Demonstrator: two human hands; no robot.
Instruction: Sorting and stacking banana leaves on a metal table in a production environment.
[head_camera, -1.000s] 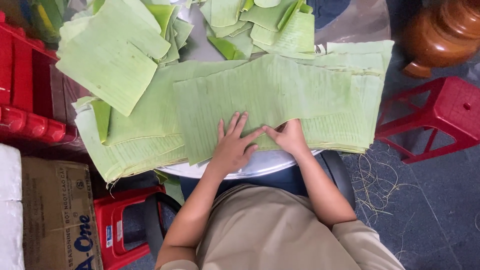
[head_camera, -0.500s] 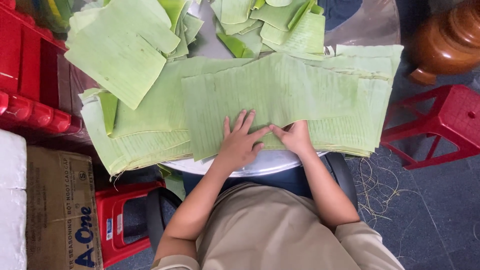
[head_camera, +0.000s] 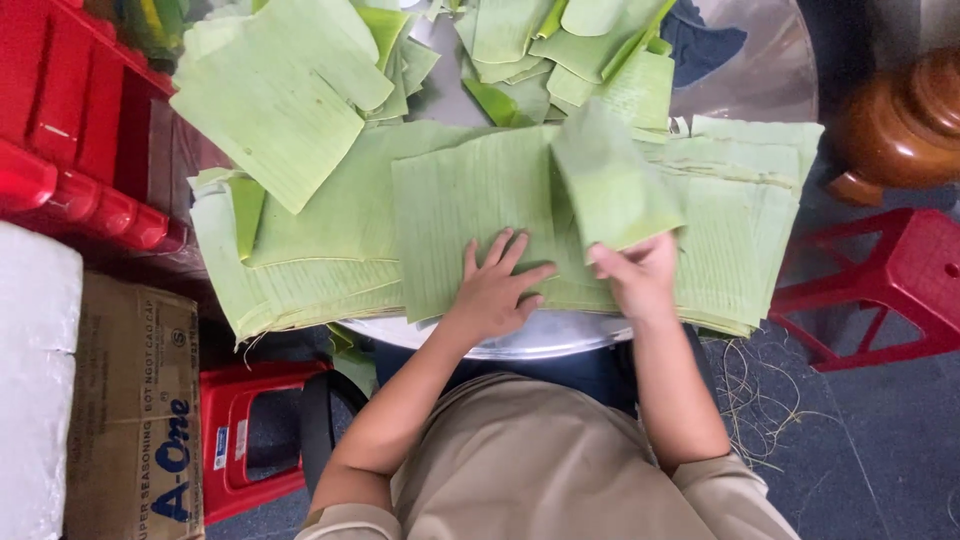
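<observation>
Nearest to us are our tan-sleeved arms reaching forward over the round metal tabletop (head_camera: 560, 340), whose shiny rim shows just under the wrists. Our left hand (head_camera: 497, 290) lies flat with fingers spread, pressing on the top sheet of the banana leaf stack (head_camera: 470, 215), a pile of pale green, finely ribbed rectangles with squared edges. Our right hand (head_camera: 640, 275) pinches the near edge of a folded leaf piece (head_camera: 610, 185), lifting it so that it stands up from the pile and hides part of the sheets behind it. Beside the stack to the left, a second heap of leaves (head_camera: 290, 285) hangs over the tabletop's edge, and a loose leaf sheet (head_camera: 275, 110) lies tilted above it. Low on the left stand a brown cardboard box (head_camera: 135, 420) and a red plastic stool (head_camera: 240, 440); another red stool (head_camera: 890, 285) stands at the right, on a dark floor with scattered pale fibres (head_camera: 760, 400). Farther off, darker green leaf scraps (head_camera: 560, 50) crowd the far tabletop, red plastic crates (head_camera: 70, 120) line the left, and a glossy brown rounded jar (head_camera: 900, 125) sits at the right
</observation>
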